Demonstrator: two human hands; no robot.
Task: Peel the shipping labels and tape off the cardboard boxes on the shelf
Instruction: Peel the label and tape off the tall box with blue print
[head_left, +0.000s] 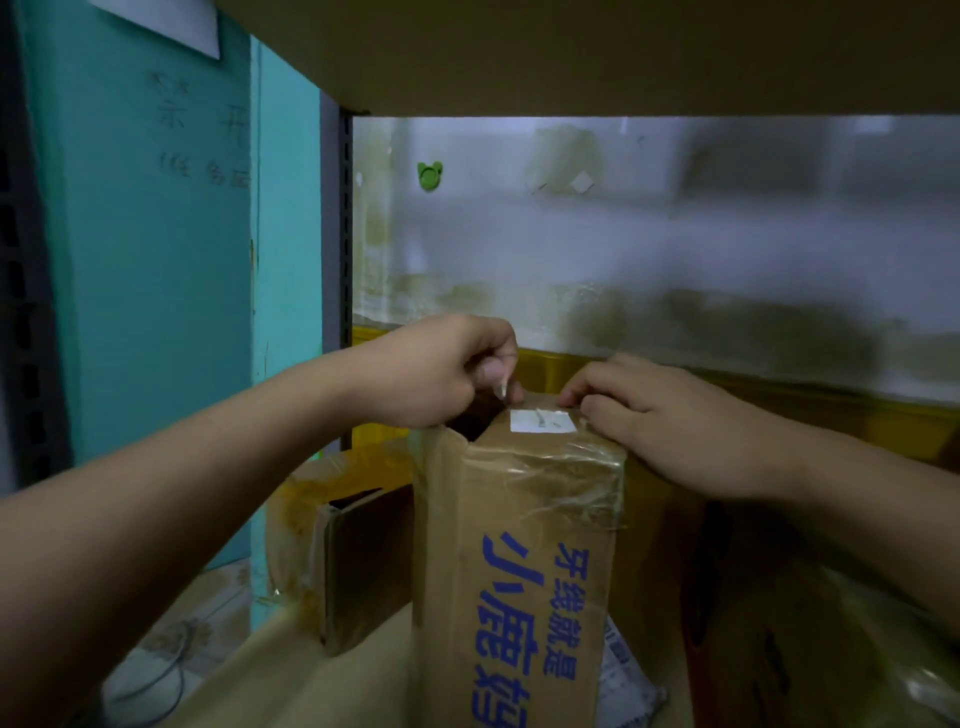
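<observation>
Shelf: I see the box standing upright on it.
Right hand: fingers curled over the box top, holding it.
Left hand: fingers pinched tight at the top's far edge, on tape, I judge.
Tape: a crumpled clear band wraps the box, unpeeled.
Label scrap: a white remnant, yet to come off.

Tall cardboard box: matt brown board, blue print. Clear tape across its upper end: glossy, wrinkled, catching light. Label scrap on top: white paper, matt, scuffed. Smaller box to the left: same dull board, with shiny yellowed tape. Shelf upright: dark matt metal, perforated. Hook: smooth green plastic. Back wall: white, blotched and stained.
</observation>
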